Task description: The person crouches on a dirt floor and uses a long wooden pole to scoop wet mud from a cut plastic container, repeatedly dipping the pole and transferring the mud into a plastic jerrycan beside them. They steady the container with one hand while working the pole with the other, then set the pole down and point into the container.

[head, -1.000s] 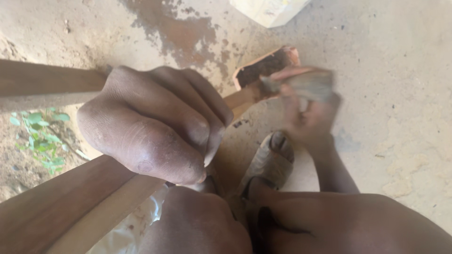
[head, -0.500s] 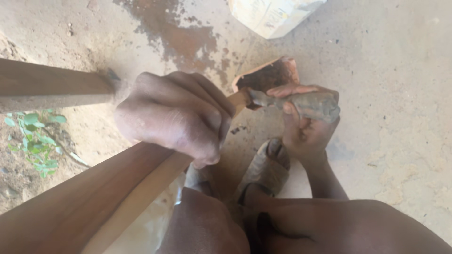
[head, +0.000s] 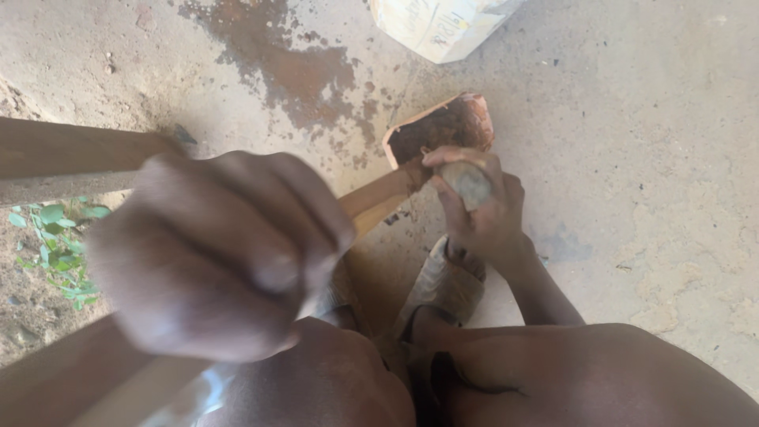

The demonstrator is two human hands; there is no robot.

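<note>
- Left hand (head: 217, 257), blurred, fist closed around wooden handle (head: 378, 199), hiding most of it.
- Right hand (head: 474, 205) grips grey stone (head: 468, 183) against rusty blade (head: 441, 126).

soft even daylight; the near left hand (head: 213, 253) is blurred.

the floor (head: 632, 158) was bare, dusty concrete with a dark stain (head: 300, 71). a white sack (head: 439, 24) lay at its far edge.
</note>
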